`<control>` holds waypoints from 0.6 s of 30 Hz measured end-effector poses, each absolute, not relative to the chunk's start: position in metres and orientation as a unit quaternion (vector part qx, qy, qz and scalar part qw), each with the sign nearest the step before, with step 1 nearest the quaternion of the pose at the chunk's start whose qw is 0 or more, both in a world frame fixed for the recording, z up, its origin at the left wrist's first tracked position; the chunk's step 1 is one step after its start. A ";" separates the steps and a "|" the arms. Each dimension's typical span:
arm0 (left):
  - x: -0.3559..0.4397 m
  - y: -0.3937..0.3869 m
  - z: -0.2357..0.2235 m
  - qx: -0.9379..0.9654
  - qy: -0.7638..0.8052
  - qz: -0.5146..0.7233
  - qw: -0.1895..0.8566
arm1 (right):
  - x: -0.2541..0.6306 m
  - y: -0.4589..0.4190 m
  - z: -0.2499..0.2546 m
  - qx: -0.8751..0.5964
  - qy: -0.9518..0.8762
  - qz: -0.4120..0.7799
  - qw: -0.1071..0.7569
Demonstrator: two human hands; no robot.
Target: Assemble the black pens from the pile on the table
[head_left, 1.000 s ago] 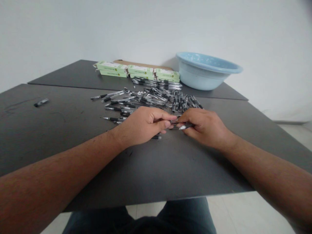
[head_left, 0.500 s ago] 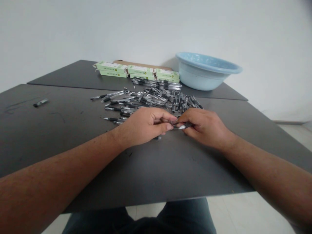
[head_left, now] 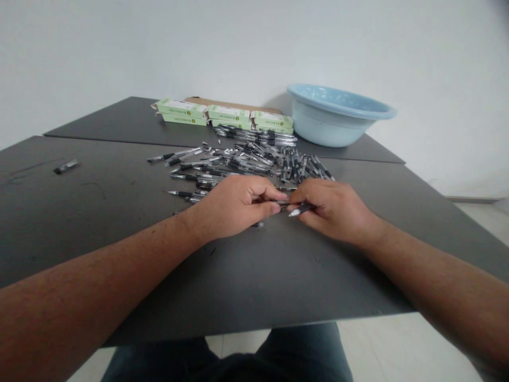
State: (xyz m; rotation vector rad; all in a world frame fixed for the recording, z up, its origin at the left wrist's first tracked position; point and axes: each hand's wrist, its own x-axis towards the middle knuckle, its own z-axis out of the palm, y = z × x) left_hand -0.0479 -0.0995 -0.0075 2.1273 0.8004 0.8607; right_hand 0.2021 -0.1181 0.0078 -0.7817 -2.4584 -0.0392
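Observation:
My left hand (head_left: 242, 206) is closed, thumb and forefinger pinching a thin clear pen part that reaches across to the other hand. My right hand (head_left: 332, 209) is closed too, holding a black-gripped pen (head_left: 301, 210) whose pale tip points left out of its fingers. The fingertips of both hands nearly meet over the near side of a heap of pens (head_left: 258, 159). These pens are clear with black grips, and several lie partly hidden behind my hands. The far ends of what my fingers hold are covered.
Green and white pen boxes (head_left: 228, 115) stand in stacks behind the heap, with a brown cardboard piece (head_left: 234, 104) behind them. A light blue basin (head_left: 332, 124) sits back right. A lone pen cap or short part (head_left: 66, 167) lies far left on the dark table (head_left: 246, 286).
The pen in my right hand has tipped slightly, its tip now lower and a little further left. Both hands stay in nearly the same place.

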 end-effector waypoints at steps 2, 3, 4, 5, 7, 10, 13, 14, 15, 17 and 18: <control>-0.048 -0.099 -0.009 0.816 0.304 0.335 0.361 | 0.202 -0.118 0.008 -0.289 -0.916 -0.014 0.277; -0.048 -0.098 -0.010 0.811 0.302 0.336 0.373 | 0.202 -0.118 0.008 -0.289 -0.917 -0.013 0.277; -0.048 -0.098 -0.010 0.805 0.300 0.337 0.386 | 0.203 -0.118 0.008 -0.288 -0.916 -0.013 0.278; -0.047 -0.098 -0.011 0.797 0.297 0.339 0.401 | 0.203 -0.118 0.009 -0.289 -0.916 -0.013 0.278; -0.047 -0.097 -0.012 0.784 0.295 0.340 0.427 | 0.204 -0.118 0.009 -0.292 -0.915 -0.013 0.278; -0.047 -0.097 -0.011 0.781 0.299 0.327 0.440 | 0.205 -0.117 0.009 -0.298 -0.913 -0.014 0.277; -0.048 -0.097 -0.007 0.791 0.307 0.313 0.427 | 0.205 -0.117 0.008 -0.300 -0.911 -0.015 0.281; -0.048 -0.097 -0.007 0.792 0.307 0.312 0.425 | 0.206 -0.117 0.008 -0.299 -0.911 -0.014 0.283; -0.048 -0.097 -0.006 0.793 0.306 0.311 0.426 | 0.206 -0.117 0.008 -0.299 -0.911 -0.013 0.283; -0.047 -0.097 -0.005 0.790 0.301 0.313 0.433 | 0.206 -0.117 0.008 -0.300 -0.910 -0.012 0.285; -0.047 -0.098 -0.005 0.787 0.299 0.314 0.439 | 0.206 -0.117 0.008 -0.301 -0.910 -0.011 0.286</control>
